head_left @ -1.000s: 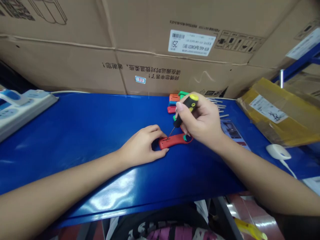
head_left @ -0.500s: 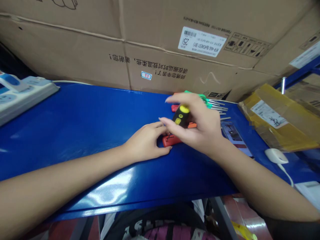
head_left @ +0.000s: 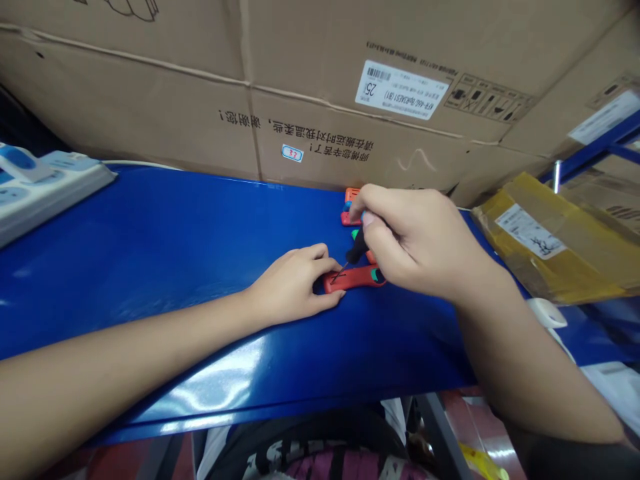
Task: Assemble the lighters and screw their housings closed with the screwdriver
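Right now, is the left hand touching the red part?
Touching. The head view shows the left hand pinching the end of the red part.

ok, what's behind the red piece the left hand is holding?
Behind the red piece: small orange and red handles near the cardboard box. The right hand, gripping a screwdriver, covers whatever else lies there.

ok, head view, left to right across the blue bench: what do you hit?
White power strip → left hand → red tool body, its end pinched by the left hand → right hand, gripping the screwdriver → yellow-taped parcel. The mouse is left out: the right arm overlaps it.
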Demonstrator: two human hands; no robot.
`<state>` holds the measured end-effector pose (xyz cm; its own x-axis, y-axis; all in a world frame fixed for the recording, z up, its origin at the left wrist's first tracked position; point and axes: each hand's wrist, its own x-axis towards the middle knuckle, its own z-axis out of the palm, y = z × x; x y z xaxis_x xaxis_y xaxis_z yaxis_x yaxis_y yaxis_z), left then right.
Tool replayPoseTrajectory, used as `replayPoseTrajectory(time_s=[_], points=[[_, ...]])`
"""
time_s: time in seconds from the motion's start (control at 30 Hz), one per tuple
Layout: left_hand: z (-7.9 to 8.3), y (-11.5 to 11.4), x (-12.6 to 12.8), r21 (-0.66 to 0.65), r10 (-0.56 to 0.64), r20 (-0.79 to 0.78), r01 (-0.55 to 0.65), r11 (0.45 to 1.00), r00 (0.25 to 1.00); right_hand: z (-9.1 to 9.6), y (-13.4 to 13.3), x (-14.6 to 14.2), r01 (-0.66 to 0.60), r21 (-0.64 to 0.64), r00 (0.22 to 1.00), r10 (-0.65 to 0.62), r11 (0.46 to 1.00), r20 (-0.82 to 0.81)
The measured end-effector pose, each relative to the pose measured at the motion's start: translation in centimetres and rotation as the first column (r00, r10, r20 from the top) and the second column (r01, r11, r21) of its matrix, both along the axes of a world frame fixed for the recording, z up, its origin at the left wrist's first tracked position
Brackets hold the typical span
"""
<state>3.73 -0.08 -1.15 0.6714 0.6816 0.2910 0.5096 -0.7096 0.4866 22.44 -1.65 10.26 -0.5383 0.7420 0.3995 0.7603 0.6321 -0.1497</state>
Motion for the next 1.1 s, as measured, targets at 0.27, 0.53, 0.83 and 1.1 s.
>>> replayPoseTrajectory(time_s=[0.27, 0.53, 0.83, 1.1], points=[[0.0, -0.1, 0.0, 0.022, -0.007, 0.007, 0.007, 1.000, 1.000, -1.2, 0.9, 0.1, -0.156, -0.040, 0.979, 0.149, 0.987, -0.143], [0.3, -0.1, 0.0, 0.054, -0.031, -0.052, 0.033, 0.998, 0.998, -2.4, 1.1, 0.6, -0.132, -0.030, 0.955, 0.119, 0.991, -0.273], [0.3, -0.2, 0.0, 0.031, -0.040, -0.043, 0.041, 0.999, 0.998, -2.2, 1.4, 1.5, -0.085, -0.094, 0.951, 0.053, 0.992, -0.304], [0.2, -0.1, 0.0, 0.058, -0.037, -0.059, 0.040, 0.997, 0.998, -2.6, 1.0, 0.9, -0.023, 0.016, 0.971, 0.026, 1.000, -0.239]])
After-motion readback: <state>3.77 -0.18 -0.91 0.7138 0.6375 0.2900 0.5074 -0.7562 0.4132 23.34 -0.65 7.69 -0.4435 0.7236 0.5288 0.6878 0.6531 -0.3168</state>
